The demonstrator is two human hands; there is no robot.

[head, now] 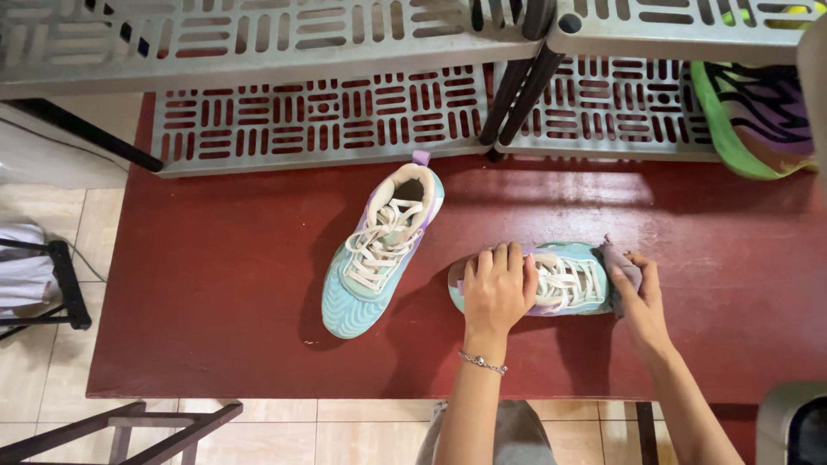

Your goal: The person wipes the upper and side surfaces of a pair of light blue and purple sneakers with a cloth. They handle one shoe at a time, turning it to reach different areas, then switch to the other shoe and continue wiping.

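while held, teal sneaker (568,280), white laces, lilac trim

The shoes (379,254) look like smooth, patterned synthetic with woven cloth laces. The red floor (215,293) is matt and scuffed. The grey racks (319,116) look like moulded plastic.

A dark red floor patch (215,284) carries two teal sneakers — one upright (379,254), one sideways (560,280) (both white-laced).
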